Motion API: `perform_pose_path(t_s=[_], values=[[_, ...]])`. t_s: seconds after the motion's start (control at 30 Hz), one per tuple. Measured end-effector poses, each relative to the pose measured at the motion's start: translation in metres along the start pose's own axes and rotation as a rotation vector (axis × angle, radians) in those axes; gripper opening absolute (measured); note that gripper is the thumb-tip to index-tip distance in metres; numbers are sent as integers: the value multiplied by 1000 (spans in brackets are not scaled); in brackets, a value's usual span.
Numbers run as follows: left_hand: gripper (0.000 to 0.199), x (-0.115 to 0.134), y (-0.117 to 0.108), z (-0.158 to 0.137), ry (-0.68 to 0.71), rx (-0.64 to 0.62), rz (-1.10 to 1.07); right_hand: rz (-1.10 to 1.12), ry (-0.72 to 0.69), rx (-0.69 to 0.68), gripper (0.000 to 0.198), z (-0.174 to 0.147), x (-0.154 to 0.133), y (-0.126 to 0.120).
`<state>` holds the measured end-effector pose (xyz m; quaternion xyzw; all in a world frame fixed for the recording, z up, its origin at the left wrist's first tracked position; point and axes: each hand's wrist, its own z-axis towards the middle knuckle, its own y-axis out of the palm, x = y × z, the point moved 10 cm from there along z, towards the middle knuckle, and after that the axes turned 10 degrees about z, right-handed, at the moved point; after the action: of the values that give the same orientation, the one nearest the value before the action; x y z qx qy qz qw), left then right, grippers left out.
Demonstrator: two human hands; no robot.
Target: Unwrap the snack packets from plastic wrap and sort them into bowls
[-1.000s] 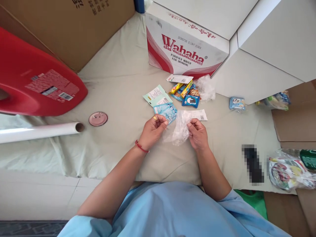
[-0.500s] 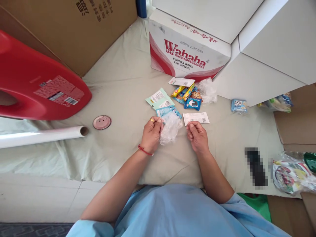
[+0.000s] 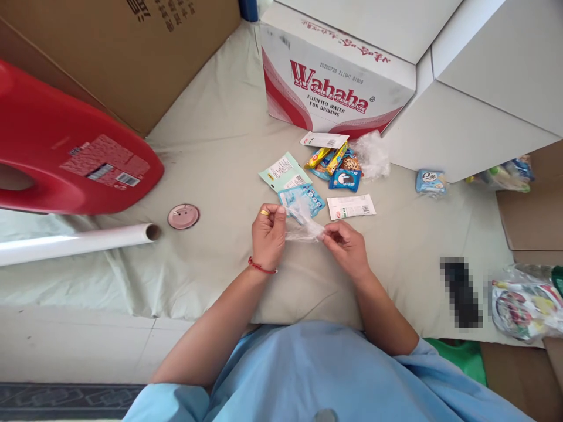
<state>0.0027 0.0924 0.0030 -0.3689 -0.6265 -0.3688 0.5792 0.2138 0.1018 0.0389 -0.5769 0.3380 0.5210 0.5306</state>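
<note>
Since it seems light and floppy, the clear plastic bag (image 3: 305, 219), best held by its edges, is pinched by left hand (image 3: 269, 235) and right hand (image 3: 348, 249).

- The plastic bag (image 3: 304, 227) gleams clear, whitish!
- Here's a packet (image 3: 277, 171) in pale green!
- The jug (image 3: 94, 132) blazes red!
- White carton (image 3: 325, 120), sweeping red curves!

"Wahaha PURIFIED WATER" on carton (image 3: 336, 79)

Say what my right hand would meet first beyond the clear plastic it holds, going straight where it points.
Past the clear plastic, your right hand would probably meet the light-blue packet, though depth is unclear.
</note>
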Motion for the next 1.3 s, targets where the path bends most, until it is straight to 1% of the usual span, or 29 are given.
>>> perform_pose_path(t_s=[0.07, 0.13, 0.2, 0.27, 0.33, 0.43, 0.5, 0.57, 0.63, 0.73, 0.77, 0.83, 0.93, 0.97, 1.0, 1.03, 1.07, 1.1, 1.17, 1.2, 1.23, 1.27, 1.3], values=[[48, -2, -4, 4, -25, 35, -57, 45, -24, 94, 11, 1, -3, -17], [50, -2, -7, 5, -50, 57, -109, 137, -38, 155, 12, 0, -5, -28], [50, -2, -4, 4, -82, 39, -152, 303, -2, 136, 15, 0, -2, -27], [51, 0, 5, 3, -124, -44, -203, 477, 84, 91, 22, 1, 6, -20], [53, 2, 16, -1, -159, -148, -258, 572, 172, 110, 29, 2, 15, -16], [56, 5, 26, -7, -166, -243, -280, 583, 280, 186, 40, 3, 29, -15], [60, 6, 30, -12, -155, -293, -248, 599, 348, 145, 49, 4, 35, -7], [60, 5, 31, -15, -130, -318, -192, 621, 390, 83, 50, 3, 38, 1], [58, 6, 27, -16, -84, -302, -90, 607, 380, 85, 44, 4, 37, -2], [57, 9, 18, -12, -36, -222, 63, 602, 348, 162, 39, 5, 34, -14], [57, 8, 16, -10, -46, -194, 61, 633, 356, 177, 38, 6, 34, -16], [55, 3, 13, -8, -96, -156, -11, 732, 398, 173, 38, 6, 36, -15], [56, -7, 18, -5, -189, -186, -136, 865, 477, 124, 39, 4, 37, -6], [56, -9, 19, -5, -194, -206, -145, 893, 500, 110, 39, 4, 38, -4], [53, -7, 18, -3, -163, -215, -125, 914, 518, 102, 40, 3, 38, -3], [48, -3, 16, -1, -91, -213, -69, 930, 529, 100, 40, 2, 39, -3], [45, 6, 12, 0, 22, -199, 20, 941, 536, 98, 40, 2, 39, -3], [48, 18, 9, 0, 161, -176, 130, 946, 540, 92, 40, 1, 38, -3], [62, 44, 10, -9, 464, -150, 349, 943, 553, 53, 41, 0, 37, 0], [62, 53, 13, -15, 590, -149, 434, 936, 563, 23, 41, 0, 36, 3], [55, 61, 16, -21, 684, -149, 494, 928, 572, -9, 41, -1, 36, 5], [42, 65, 17, -26, 742, -142, 527, 917, 579, -35, 41, -2, 35, 8], [28, 68, 17, -27, 760, -128, 535, 908, 579, -49, 41, -2, 35, 9]])
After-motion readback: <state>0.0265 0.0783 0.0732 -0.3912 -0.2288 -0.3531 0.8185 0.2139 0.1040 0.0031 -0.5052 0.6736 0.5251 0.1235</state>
